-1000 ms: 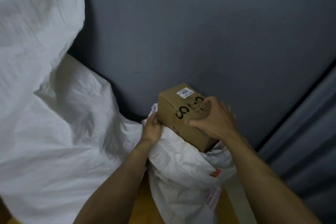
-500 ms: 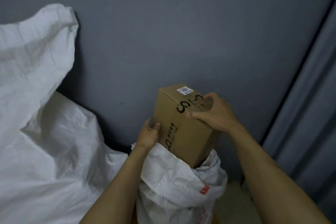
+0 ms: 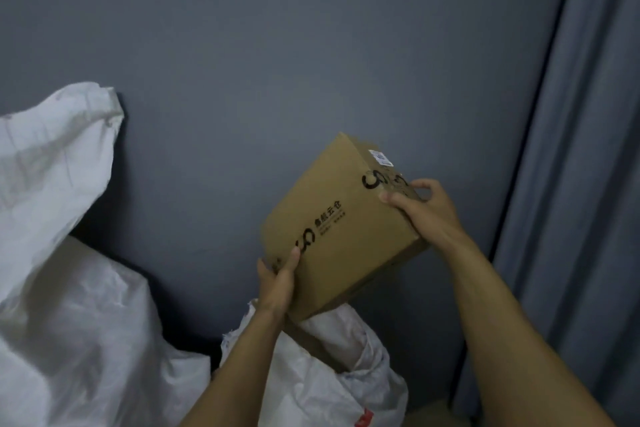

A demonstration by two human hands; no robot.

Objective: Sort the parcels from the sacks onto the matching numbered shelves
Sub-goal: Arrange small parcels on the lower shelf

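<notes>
Holding tilted box [image 3: 339, 229] above sack [image 3: 311, 378] | left hand [image 3: 277, 284] fingers curl round lower corner | right hand [image 3: 429, 211] fingers grip top edge

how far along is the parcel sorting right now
Early. The cardboard box is out of the open sack, gripped by the left hand and right hand. No shelf is in view, so reading its white label and shelving it remain, and the big white sacks beside it look full.
</notes>
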